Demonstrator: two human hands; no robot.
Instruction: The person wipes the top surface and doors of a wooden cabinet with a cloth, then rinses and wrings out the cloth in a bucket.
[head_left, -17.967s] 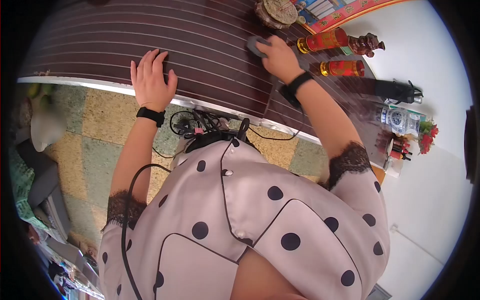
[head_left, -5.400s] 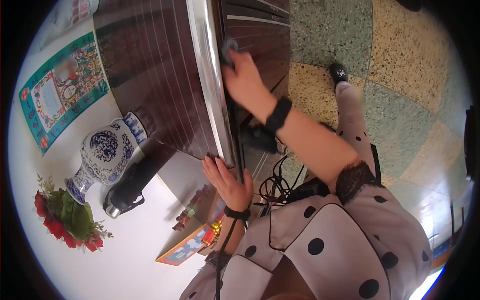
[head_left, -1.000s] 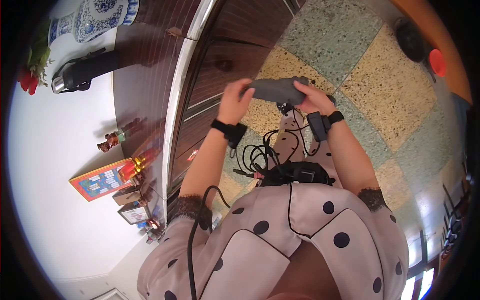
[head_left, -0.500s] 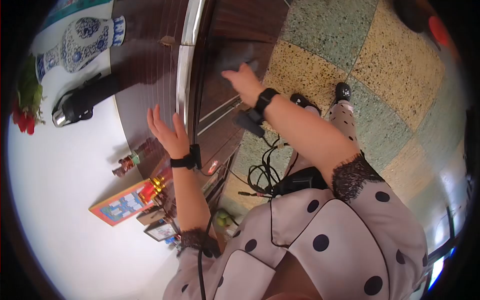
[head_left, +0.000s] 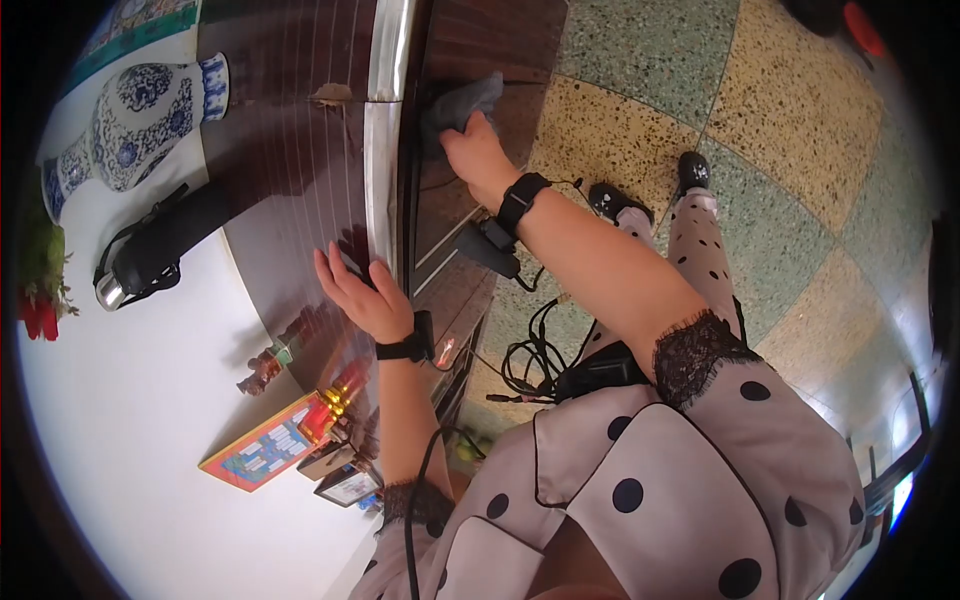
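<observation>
My right hand (head_left: 478, 152) is closed on a grey cloth (head_left: 466, 104), which lies against the dark wooden front (head_left: 500, 45) of the cabinet. My left hand (head_left: 368, 298), its fingers spread, holds nothing and is over the striped cabinet top (head_left: 300, 160) near the silvery edge strip (head_left: 385, 150). Whether its palm touches the top is hard to tell. A torn brown patch (head_left: 333, 95) shows on the top beyond my left hand. Each wrist has a black band with a small dark device.
On the cabinet top stand a blue-and-white vase (head_left: 145, 120), a black bottle (head_left: 160, 245), a small brown figurine (head_left: 262, 370) and a colourful framed picture (head_left: 262, 442). Black cables (head_left: 530, 365) hang at my waist. My shoes (head_left: 693, 172) are on the speckled tile floor (head_left: 790, 120).
Both hands held the grey cloth between them a second ago. My left hand has since let go and moved over the cabinet top, while my right hand has brought the cloth to the cabinet front.
</observation>
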